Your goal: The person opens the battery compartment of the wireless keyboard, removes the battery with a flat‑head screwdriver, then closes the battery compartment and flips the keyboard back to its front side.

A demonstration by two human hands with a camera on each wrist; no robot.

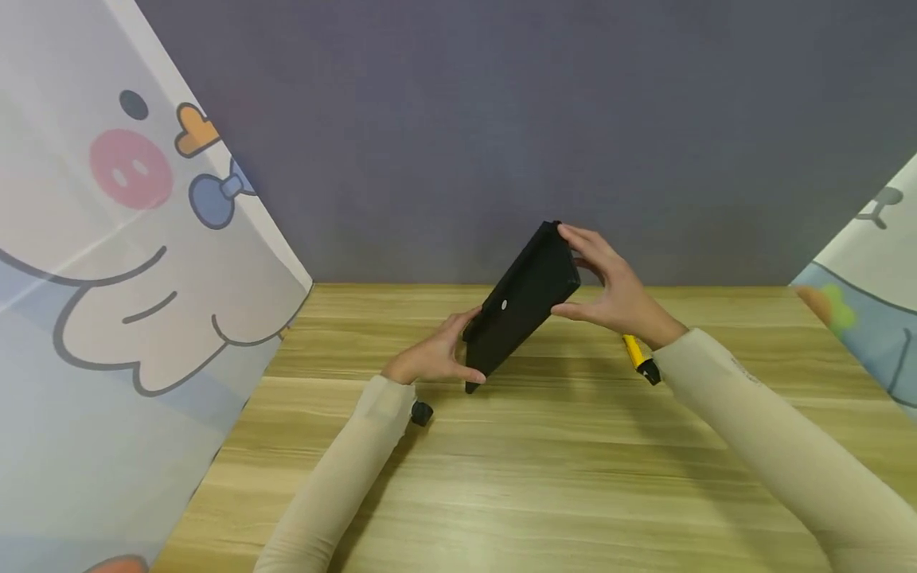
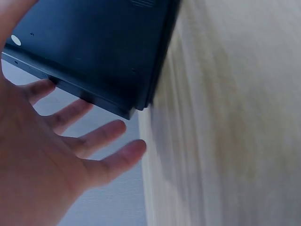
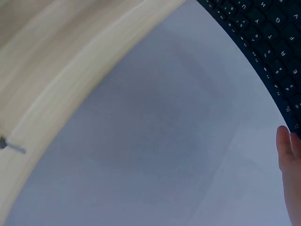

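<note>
A plain grey wall [image 1: 458, 119] fills the far side, with a wood-grain table [image 1: 487, 493] running from it to the near edge, and cartoon-printed panels [image 1: 136, 263] flank the scene at left and right. Over the table's middle, a black keyboard [image 1: 530, 302] is held tilted, right end high, left end low, its underside facing near and its keys [image 3: 282, 42] turned away; whether the low corner touches wood I cannot tell. The right hand [image 1: 619, 290] grips the raised end, thumb and fingers stretched wide across it; the left hand [image 1: 435, 350] holds the low end more loosely, fingers spread, two fingertips reaching past the edge. A firmer left grip would probably steady the tilt, and both ends should turn together, clear of the yellow marker [image 1: 636, 354] at right and the small black piece [image 1: 422, 413] by the left cuff.
</note>
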